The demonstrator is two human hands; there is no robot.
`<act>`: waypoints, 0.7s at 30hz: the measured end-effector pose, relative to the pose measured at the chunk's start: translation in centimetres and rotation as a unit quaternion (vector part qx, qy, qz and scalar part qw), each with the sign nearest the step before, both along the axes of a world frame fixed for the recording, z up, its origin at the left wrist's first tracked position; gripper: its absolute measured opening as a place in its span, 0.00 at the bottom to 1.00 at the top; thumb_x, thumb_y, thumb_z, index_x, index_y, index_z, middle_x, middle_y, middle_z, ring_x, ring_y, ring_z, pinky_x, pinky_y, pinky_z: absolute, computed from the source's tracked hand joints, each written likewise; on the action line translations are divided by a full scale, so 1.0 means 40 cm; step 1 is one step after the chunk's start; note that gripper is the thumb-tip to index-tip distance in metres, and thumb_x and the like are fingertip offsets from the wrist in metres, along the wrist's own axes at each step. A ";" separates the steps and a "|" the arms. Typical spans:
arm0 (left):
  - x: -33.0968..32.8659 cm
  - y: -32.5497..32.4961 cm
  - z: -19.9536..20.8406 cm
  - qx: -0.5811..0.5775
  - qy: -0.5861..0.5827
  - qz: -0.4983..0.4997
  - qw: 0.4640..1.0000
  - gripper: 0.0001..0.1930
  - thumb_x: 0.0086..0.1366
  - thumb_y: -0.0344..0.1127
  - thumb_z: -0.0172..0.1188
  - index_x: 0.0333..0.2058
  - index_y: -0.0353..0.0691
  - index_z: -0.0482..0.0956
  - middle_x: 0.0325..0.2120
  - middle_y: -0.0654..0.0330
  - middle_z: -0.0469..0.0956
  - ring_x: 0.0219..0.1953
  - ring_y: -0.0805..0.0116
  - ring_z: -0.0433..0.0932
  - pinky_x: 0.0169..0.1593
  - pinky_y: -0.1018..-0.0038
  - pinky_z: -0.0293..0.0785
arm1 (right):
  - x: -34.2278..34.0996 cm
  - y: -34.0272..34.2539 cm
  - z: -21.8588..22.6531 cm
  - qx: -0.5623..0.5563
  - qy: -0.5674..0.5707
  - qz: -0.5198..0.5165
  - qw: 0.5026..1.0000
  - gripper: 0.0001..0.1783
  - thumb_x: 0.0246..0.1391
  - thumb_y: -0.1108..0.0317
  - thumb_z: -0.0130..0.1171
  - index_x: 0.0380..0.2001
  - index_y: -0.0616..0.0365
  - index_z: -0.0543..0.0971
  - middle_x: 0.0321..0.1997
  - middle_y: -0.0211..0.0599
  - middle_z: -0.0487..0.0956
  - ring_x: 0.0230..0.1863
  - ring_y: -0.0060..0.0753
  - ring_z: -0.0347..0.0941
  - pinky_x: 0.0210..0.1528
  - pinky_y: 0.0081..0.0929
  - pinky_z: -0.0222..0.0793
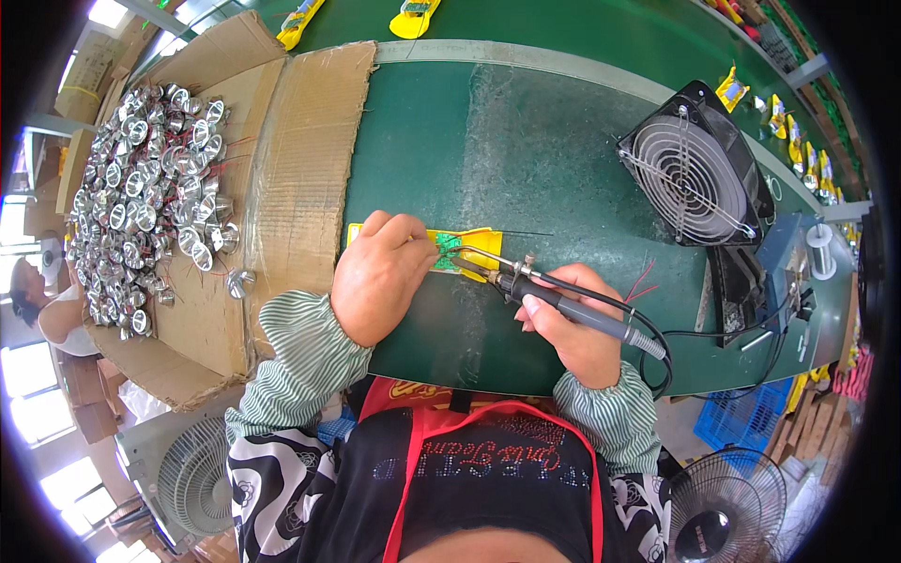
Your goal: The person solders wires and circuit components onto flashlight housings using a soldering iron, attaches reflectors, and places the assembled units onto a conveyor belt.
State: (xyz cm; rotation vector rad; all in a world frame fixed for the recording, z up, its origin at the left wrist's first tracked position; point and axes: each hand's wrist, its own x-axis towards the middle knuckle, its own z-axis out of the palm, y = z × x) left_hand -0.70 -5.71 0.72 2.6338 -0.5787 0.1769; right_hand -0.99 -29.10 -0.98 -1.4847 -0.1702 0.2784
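Note:
A yellow plastic casing (488, 241) lies crosswise on the green bench, with a small green circuit board (448, 251) in it. My left hand (380, 272) covers part of the casing, its fingertips pinched together at the board's left edge. What they pinch is hidden. My right hand (580, 324) grips a soldering iron (582, 312) with a grey-and-black handle and a thin metal feed tube (483, 253) clamped on it. The iron's tip reaches the board, close to my left fingertips; whether it touches is too small to tell. A thin dark wire sticks out rightward past the casing.
An open cardboard box (310, 141) at left holds many silver reflector cups (141, 188) with red wires. A black fan (694, 174) stands at right, near a solder spool (820, 251). The iron's cable (668, 361) loops rightward. More yellow casings (413, 19) lie beyond the metal rail.

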 end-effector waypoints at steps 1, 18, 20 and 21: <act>0.000 0.000 0.001 0.004 0.001 -0.002 1.000 0.05 0.52 0.26 0.59 0.29 0.34 0.78 0.31 0.57 0.72 0.33 0.59 0.69 0.37 0.68 0.68 | 0.000 0.001 0.000 -0.003 0.000 -0.002 1.000 0.08 0.46 0.78 0.58 0.31 0.68 0.72 0.22 0.38 0.79 0.23 0.21 0.76 0.25 0.18 0.71; 0.000 0.000 -0.005 -0.011 -0.030 -0.012 0.999 0.03 0.50 0.23 0.57 0.25 0.33 0.73 0.27 0.51 0.69 0.32 0.52 0.68 0.36 0.62 0.65 | 0.027 -0.072 0.046 0.065 -0.107 -0.078 0.989 0.04 0.47 0.76 0.59 0.29 0.63 0.75 0.26 0.31 0.75 0.26 0.14 0.71 0.27 0.16 0.68; -0.005 -0.006 -0.008 -0.001 0.004 -0.003 1.000 0.04 0.49 0.23 0.58 0.25 0.33 0.73 0.27 0.52 0.69 0.33 0.52 0.68 0.37 0.62 0.65 | 0.026 -0.084 0.048 0.054 -0.129 -0.082 0.987 0.06 0.47 0.74 0.59 0.29 0.64 0.75 0.26 0.31 0.74 0.27 0.15 0.70 0.27 0.16 0.66; 0.006 -0.013 -0.010 -0.006 -0.009 -0.019 1.000 0.04 0.49 0.23 0.58 0.25 0.33 0.73 0.27 0.52 0.69 0.33 0.52 0.68 0.37 0.62 0.65 | 0.029 -0.096 0.051 0.040 -0.135 -0.087 0.986 0.06 0.48 0.74 0.58 0.29 0.64 0.74 0.26 0.31 0.74 0.26 0.16 0.71 0.27 0.16 0.66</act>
